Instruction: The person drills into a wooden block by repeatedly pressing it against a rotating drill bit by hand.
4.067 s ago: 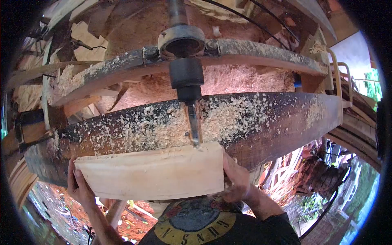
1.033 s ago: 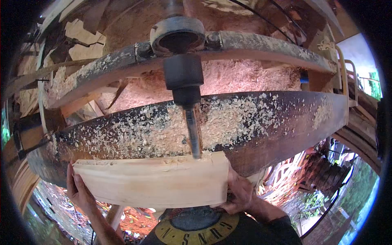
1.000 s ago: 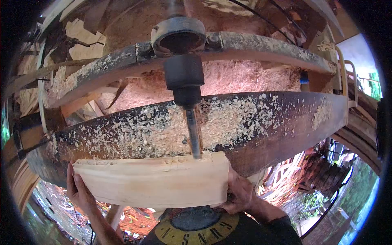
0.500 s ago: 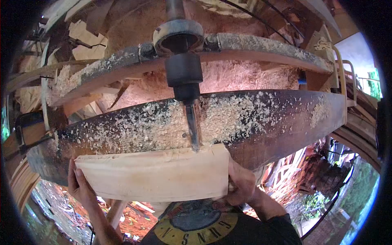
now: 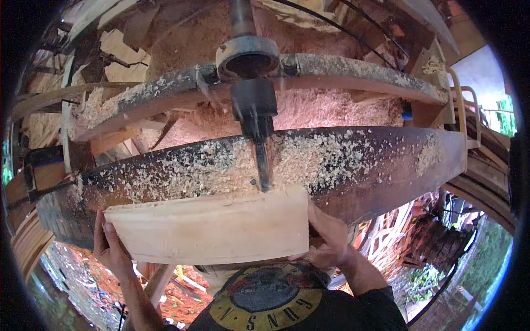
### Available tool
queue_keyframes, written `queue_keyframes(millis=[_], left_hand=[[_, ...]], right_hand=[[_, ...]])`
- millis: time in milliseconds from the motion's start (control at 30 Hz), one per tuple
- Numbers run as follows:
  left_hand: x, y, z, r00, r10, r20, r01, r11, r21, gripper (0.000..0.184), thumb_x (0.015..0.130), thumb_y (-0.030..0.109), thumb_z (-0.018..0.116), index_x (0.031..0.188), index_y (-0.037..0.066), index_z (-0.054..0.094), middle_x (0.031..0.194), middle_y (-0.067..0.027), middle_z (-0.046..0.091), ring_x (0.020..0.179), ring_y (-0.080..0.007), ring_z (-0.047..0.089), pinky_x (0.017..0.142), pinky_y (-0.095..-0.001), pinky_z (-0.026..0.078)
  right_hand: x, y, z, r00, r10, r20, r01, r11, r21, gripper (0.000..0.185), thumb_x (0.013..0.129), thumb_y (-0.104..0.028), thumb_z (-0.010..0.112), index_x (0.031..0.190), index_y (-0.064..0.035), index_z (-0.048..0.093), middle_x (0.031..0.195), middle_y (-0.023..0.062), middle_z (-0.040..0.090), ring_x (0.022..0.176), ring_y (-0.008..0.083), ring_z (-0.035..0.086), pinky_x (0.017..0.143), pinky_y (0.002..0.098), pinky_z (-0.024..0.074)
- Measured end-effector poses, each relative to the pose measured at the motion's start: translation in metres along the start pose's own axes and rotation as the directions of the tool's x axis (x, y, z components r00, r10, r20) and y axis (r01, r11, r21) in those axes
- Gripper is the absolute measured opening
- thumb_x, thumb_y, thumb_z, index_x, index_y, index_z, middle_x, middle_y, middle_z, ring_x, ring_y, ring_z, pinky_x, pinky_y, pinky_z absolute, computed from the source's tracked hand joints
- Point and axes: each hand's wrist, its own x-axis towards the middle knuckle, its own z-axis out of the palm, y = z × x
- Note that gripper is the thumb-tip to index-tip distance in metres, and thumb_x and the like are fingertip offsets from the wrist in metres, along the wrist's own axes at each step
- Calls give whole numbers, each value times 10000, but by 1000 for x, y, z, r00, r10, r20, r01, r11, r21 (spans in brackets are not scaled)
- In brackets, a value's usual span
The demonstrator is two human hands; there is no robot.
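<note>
A pale wooden block (image 5: 215, 229) with a long, slightly curved face lies across the near edge of the dark work board (image 5: 375, 165). My left hand (image 5: 112, 243) grips its left end, with fingers along the end and side. My right hand (image 5: 327, 234) holds the right end, its thumb and fingers around the corner. A vertical drill-like bit (image 5: 263, 165) hangs from a dark chuck (image 5: 253, 99), its tip at the block's far edge near the right end. Wood chips cover the board around the bit.
Behind the board runs a curved, chip-covered beam (image 5: 353, 71) with a round metal collar (image 5: 247, 55). A black clamp (image 5: 33, 171) sits at the left. A bent metal tube (image 5: 457, 99) stands at the right. Wood scraps (image 5: 386, 237) lie below on the ground.
The block, held in both hands, has moved slightly up and away from my body since the last earlier frames. Loose chips now fly around the chuck. The camera view has shifted a little.
</note>
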Motion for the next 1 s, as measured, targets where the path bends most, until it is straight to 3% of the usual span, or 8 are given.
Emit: queue_keyframes(millis=[367, 467, 567, 667, 767, 867, 1000], left_hand=[[3, 15, 8, 1000, -3, -12, 4, 997, 78, 444, 1069, 193, 608, 1426, -70, 578, 1418, -177, 635, 1279, -223, 602, 1085, -349, 482], [5, 10, 8, 1000, -19, -19, 19, 1000, 18, 443, 1068, 186, 611, 1430, -67, 577, 1419, -175, 635, 1276, -219, 603, 1087, -345, 479], [6, 12, 11, 999, -29, -25, 29, 999, 15, 442, 1066, 178, 615, 1434, -63, 575, 1422, -173, 634, 1273, -218, 605, 1089, -342, 478], [5, 22, 11, 1000, 10, -3, -9, 995, 98, 442, 1066, 172, 615, 1438, -61, 571, 1432, -176, 627, 1277, -220, 605, 1091, -341, 478], [1, 14, 4, 999, 46, 27, -48, 997, 67, 437, 1068, 164, 605, 1439, -63, 569, 1439, -180, 620, 1285, -222, 601, 1093, -343, 477], [-2, 10, -1, 999, 27, 47, -29, 998, 51, 433, 1070, 154, 593, 1442, -67, 564, 1444, -182, 616, 1295, -224, 594, 1102, -354, 470], [-8, 6, -7, 996, 17, 86, -20, 999, 30, 442, 1069, 148, 583, 1448, -77, 550, 1451, -186, 609, 1310, -238, 583, 1118, -373, 459]], right_hand=[[17, 6, -9, 993, -114, -41, 116, 992, 46, 980, 800, -268, 888, 1576, 30, 371, 1618, 294, 361, 1492, 384, 400, 1206, 442, 375], [19, 3, -8, 987, -135, -85, 137, 990, 17, 1021, 775, -276, 916, 1547, 109, 370, 1566, 310, 447, 1442, 330, 493, 1169, 379, 396], [17, 10, -1, 965, -220, -141, 228, 973, 40, 999, 793, -257, 903, 1545, 119, 364, 1578, 318, 425, 1447, 339, 482, 1175, 384, 386], [9, 4, 6, 978, -158, -132, 165, 986, 40, 1023, 826, -285, 867, 1617, 8, 288, 1647, 298, 304, 1514, 384, 365, 1215, 432, 351], [1, -6, 12, 995, -42, -94, 49, 996, 73, 1063, 831, -299, 863, 1641, -22, 232, 1669, 295, 254, 1521, 396, 350, 1216, 435, 354], [-19, -7, 20, 998, 61, -17, -60, 995, 83, 1074, 834, -296, 859, 1645, -24, 211, 1673, 300, 234, 1515, 416, 357, 1212, 435, 366], [-32, -10, 25, 997, 45, -57, -42, 998, 43, 1052, 839, -296, 862, 1628, 4, 234, 1645, 321, 287, 1502, 438, 375, 1208, 441, 375]])
